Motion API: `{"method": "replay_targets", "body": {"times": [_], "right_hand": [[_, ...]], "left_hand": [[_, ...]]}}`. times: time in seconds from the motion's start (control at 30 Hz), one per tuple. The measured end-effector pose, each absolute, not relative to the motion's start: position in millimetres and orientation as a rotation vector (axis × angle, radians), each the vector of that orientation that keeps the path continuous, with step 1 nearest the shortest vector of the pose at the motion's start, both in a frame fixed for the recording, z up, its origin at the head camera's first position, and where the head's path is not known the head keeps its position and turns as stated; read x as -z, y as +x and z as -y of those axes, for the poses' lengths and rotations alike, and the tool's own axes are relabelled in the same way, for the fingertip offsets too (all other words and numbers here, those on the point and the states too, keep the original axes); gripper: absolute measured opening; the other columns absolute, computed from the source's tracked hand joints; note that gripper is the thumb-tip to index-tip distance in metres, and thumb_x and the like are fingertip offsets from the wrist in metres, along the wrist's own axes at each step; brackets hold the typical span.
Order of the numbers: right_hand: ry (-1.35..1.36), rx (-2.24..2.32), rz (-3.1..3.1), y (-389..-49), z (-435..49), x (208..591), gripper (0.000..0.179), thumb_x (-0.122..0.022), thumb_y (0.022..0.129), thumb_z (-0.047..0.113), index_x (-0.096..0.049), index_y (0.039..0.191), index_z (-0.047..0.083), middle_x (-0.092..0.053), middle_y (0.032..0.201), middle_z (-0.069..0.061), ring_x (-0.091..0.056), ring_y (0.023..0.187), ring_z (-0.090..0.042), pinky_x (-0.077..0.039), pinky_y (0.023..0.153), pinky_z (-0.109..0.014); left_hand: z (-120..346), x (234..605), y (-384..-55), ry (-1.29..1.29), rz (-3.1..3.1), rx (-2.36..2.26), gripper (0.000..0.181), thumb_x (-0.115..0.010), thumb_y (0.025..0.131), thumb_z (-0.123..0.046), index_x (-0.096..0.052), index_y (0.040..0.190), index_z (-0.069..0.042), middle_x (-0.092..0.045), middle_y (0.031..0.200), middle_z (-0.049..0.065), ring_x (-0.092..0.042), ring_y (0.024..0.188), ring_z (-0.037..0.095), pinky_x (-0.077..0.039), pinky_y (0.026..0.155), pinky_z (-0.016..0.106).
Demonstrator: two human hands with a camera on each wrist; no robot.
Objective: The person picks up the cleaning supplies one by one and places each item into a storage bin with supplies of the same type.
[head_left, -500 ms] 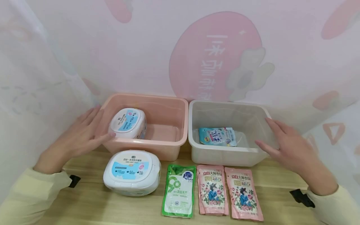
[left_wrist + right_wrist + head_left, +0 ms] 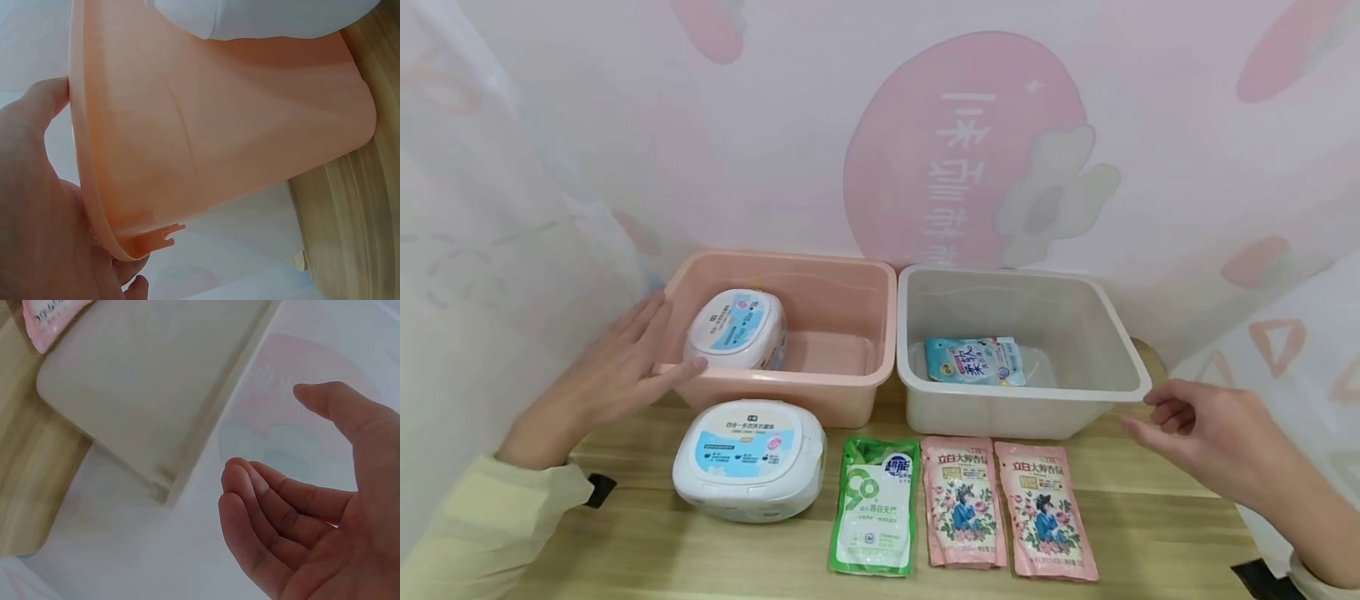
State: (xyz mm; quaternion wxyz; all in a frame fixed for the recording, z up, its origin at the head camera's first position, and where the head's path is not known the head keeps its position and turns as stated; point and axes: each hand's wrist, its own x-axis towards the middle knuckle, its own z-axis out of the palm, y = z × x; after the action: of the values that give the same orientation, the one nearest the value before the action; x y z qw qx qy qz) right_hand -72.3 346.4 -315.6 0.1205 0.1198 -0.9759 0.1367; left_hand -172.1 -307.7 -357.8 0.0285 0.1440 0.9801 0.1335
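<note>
My left hand [image 2: 613, 358] rests along the left side of a pink plastic bin [image 2: 820, 383], fingers straight and thumb touching the front rim. Inside that bin sits a white lidded tub [image 2: 737, 329] with a blue label. A second, similar tub [image 2: 749, 458] stands on the table before it. To the right is a grey-beige bin [image 2: 1022, 404] holding a blue pouch [image 2: 973, 361] that lies flat. Just off this bin's right front corner, my right hand [image 2: 1210, 437] hangs loosely curled with nothing in it; the right wrist view shows a gap between its fingertips and the rim.
A green-and-white pouch [image 2: 874, 508] and two pink pouches, one in the middle [image 2: 964, 504] and one at the right [image 2: 1047, 512], lie in a row before the bins. They are on a wooden table [image 2: 1157, 533]. A printed curtain [image 2: 775, 125] hangs behind.
My right hand has come off the grey-beige bin's right side and moved right and toward me, its fingers now more bent. The left hand stays at the pink bin.
</note>
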Motion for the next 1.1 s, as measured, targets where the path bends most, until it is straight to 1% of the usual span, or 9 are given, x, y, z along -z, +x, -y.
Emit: {"method": "replay_targets", "body": {"times": [0.1,0.17,0.27,0.4,0.57,0.77,0.9,1.1], "right_hand": [[0.364,-0.444,2.838,-64,-348,328,0.027,-0.092,0.081,0.028,-0.077,0.09,0.009,-0.067,0.073,0.016,-0.055,0.065,0.012,-0.048,0.059,-0.009],[0.376,-0.472,2.833,-61,-347,338,0.026,-0.093,0.079,0.027,-0.076,0.088,0.009,-0.066,0.071,0.017,-0.054,0.064,0.012,-0.047,0.059,-0.008],[0.352,-0.555,2.887,-58,-344,352,0.028,-0.092,0.081,0.029,-0.077,0.089,0.008,-0.066,0.072,0.016,-0.056,0.065,0.01,-0.051,0.06,-0.012],[0.261,-0.705,3.006,-53,-339,371,0.034,-0.088,0.086,0.032,-0.076,0.094,0.002,-0.069,0.076,0.01,-0.06,0.068,0.007,-0.056,0.063,-0.019],[0.152,-0.757,3.078,-49,-337,396,0.038,-0.088,0.086,0.036,-0.076,0.096,0.002,-0.071,0.078,0.007,-0.061,0.069,0.005,-0.057,0.064,-0.02],[-0.022,-0.885,3.229,-49,-334,418,0.053,-0.083,0.09,0.046,-0.074,0.107,-0.003,-0.075,0.084,0.002,-0.068,0.076,-0.004,-0.057,0.067,-0.02],[-0.083,-0.921,3.257,-49,-334,430,0.053,-0.083,0.089,0.049,-0.075,0.106,-0.002,-0.076,0.086,0.001,-0.07,0.079,-0.009,-0.057,0.067,-0.021],[-0.161,-0.857,3.313,-44,-335,446,0.052,-0.082,0.089,0.054,-0.077,0.103,0.004,-0.075,0.085,0.004,-0.067,0.079,-0.008,-0.055,0.068,-0.023]], "left_hand": [[308,360,-172,0.444,-3.013,-0.437,0.102,-0.049,0.105,-0.06,0.002,0.167,0.003,0.008,0.177,0.026,-0.001,0.163,0.052,-0.011,0.126,0.075],[310,362,-171,0.443,-3.009,-0.459,0.101,-0.049,0.106,-0.06,0.002,0.167,0.002,0.01,0.177,0.024,0.001,0.163,0.051,-0.009,0.127,0.074],[312,364,-170,0.444,-3.013,-0.493,0.1,-0.05,0.106,-0.058,0.002,0.168,0.002,0.011,0.177,0.023,0.002,0.164,0.049,-0.008,0.128,0.073],[314,367,-170,0.444,-3.017,-0.517,0.1,-0.05,0.106,-0.057,0.002,0.168,0.001,0.012,0.178,0.021,0.003,0.164,0.049,-0.009,0.127,0.075],[313,369,-173,0.454,-3.027,-0.526,0.1,-0.051,0.106,-0.058,0.003,0.168,-0.001,0.011,0.178,0.019,0.002,0.165,0.047,-0.01,0.127,0.074],[312,369,-172,0.452,-3.036,-0.517,0.1,-0.051,0.106,-0.058,0.003,0.168,-0.001,0.012,0.178,0.018,0.002,0.164,0.048,-0.012,0.125,0.076],[313,369,-170,0.442,-3.042,-0.505,0.1,-0.05,0.106,-0.058,0.004,0.168,-0.001,0.012,0.178,0.019,0.002,0.164,0.048,-0.012,0.125,0.077],[311,369,-169,0.476,-3.07,-0.473,0.098,-0.05,0.107,-0.056,0.003,0.168,0.0,0.008,0.178,0.023,-0.002,0.163,0.05,-0.014,0.124,0.077]]}}
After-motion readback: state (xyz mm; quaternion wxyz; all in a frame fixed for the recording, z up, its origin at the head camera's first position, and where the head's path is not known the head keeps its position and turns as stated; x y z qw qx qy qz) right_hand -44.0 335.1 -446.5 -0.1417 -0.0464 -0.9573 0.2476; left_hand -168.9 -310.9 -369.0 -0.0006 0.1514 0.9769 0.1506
